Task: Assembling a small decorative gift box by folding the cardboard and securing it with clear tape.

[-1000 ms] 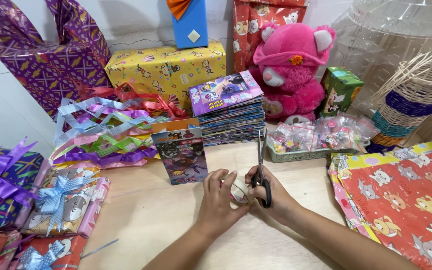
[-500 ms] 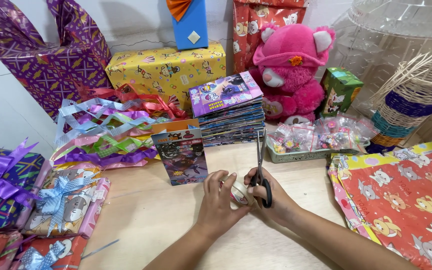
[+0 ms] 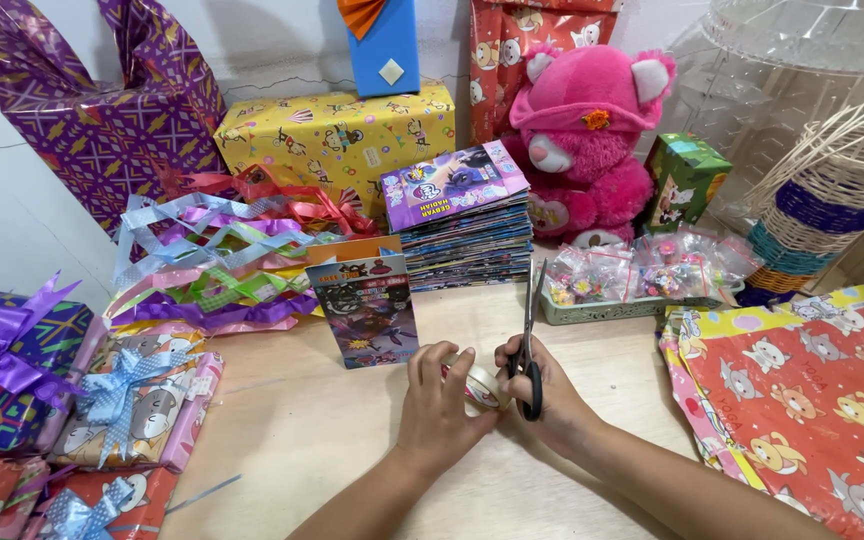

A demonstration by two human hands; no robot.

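Observation:
My left hand (image 3: 439, 405) grips a small roll of clear tape (image 3: 479, 385) over the wooden table (image 3: 302, 430). My right hand (image 3: 544, 395) holds black-handled scissors (image 3: 529, 340), blades pointing up and away, and its fingers also touch the tape roll. Both hands meet at the table's middle front. Just behind them a dark flat book or card pack (image 3: 367, 308) leans upright.
A stack of colourful books (image 3: 467, 215), a pink plush bear (image 3: 582, 140), a yellow wrapped box (image 3: 337, 135) and a tray of small packets (image 3: 642, 275) stand behind. Ribbons (image 3: 212, 265) and wrapped gifts (image 3: 22, 370) fill the left; red cat-print wrapping paper (image 3: 812, 400) lies right.
Both hands stay together on the tape roll and scissors, almost still. Only the view has shifted slightly.

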